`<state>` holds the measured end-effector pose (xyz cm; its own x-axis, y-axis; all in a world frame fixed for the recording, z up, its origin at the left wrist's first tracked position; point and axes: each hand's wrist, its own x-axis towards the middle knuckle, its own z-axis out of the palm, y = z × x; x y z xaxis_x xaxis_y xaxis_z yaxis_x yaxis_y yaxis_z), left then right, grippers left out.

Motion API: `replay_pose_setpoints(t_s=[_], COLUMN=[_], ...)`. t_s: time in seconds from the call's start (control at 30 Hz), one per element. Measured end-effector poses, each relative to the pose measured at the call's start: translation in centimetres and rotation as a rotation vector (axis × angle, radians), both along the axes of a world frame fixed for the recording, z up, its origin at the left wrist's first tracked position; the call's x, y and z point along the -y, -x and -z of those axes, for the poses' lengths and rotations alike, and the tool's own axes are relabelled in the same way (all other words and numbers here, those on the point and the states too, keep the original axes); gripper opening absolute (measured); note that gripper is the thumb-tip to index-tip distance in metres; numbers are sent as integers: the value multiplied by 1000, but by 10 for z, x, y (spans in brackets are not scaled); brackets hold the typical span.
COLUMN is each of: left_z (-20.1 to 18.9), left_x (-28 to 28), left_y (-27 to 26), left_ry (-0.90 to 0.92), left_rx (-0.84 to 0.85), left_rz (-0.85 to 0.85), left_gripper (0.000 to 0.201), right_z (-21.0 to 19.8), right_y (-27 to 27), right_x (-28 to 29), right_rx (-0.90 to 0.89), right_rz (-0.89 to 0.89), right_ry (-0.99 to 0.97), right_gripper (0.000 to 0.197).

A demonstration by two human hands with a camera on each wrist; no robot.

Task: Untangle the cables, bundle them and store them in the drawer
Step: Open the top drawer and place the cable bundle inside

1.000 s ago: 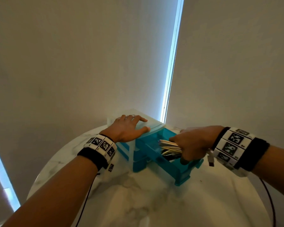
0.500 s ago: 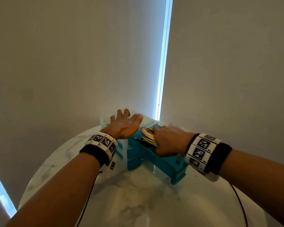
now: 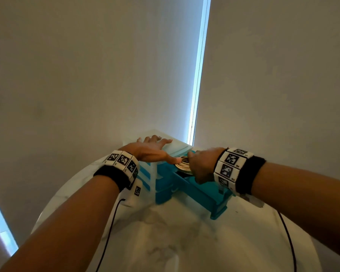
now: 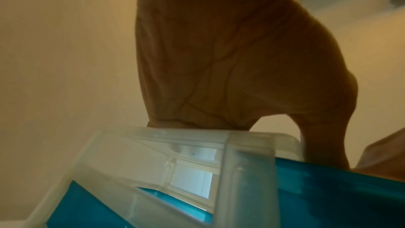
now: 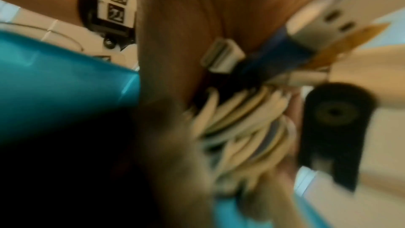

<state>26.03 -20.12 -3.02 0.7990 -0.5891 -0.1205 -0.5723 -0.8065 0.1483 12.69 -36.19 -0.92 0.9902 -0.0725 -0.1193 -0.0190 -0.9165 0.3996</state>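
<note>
A small translucent drawer unit [image 3: 177, 149] with teal drawers stands on the round marble table. Its top teal drawer [image 3: 204, 195] is pulled out towards me. My left hand [image 3: 153, 150] lies flat on the unit's top, fingers straight; from below, the left wrist view shows the palm [image 4: 230, 58] over the unit's frame [image 4: 247, 171]. My right hand [image 3: 201, 163] grips a coiled bundle of pale cables [image 3: 183, 165] inside the open drawer, at its back end. In the blurred right wrist view the cable bundle [image 5: 247, 124] and white plugs [image 5: 223, 56] sit in the hand.
The marble table [image 3: 185, 242] extends towards me in front of the drawer unit. Plain walls and a bright window slit [image 3: 197, 75] stand behind. Thin black wrist-camera cords [image 3: 108, 228] hang beside both forearms.
My right hand has carried the cable bundle from the drawer's front end back towards the unit and lower into the drawer. The left hand has stayed on the unit's top.
</note>
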Motion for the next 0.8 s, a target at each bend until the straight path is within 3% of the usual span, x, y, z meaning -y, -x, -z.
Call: replay_pose_setpoints(t_s=[0.13,0.33,0.47,0.57,0.63,0.7,0.77,0.8], left_z=[-4,-4,-8,-8,-6,-2,0,0], left_x=[7,15,14,15,16,18,18,18], left_y=[-6,-8,-12,-12,-12,-10,-8,-7], left_ry=[16,-5,23,-7,-22,-57,-75,-50], left_rx=[-59,-33,-121,-103,-84,-48,-22,-35], left_rz=[-35,-76,-66,-39,-36,-44,-44,-51], left_gripper=[109,112,116,116,117,117,113,112], right_z=[-12,-34,-29,-40,-47,-43,-28,-19], right_y=[-6,-6,-5,0,7,13,17,17], right_x=[7,18,32,38,35,23,9,4], right_rx=[-124,-332,-454,-478,-452,-394,-251,-176], right_rz=[31,27,56,89,97,19,-32,-40], right_ry=[-70,-594,-716,-833,-782,-532,-220,-158], right_gripper=[103,69,99,91,89,75,76,78])
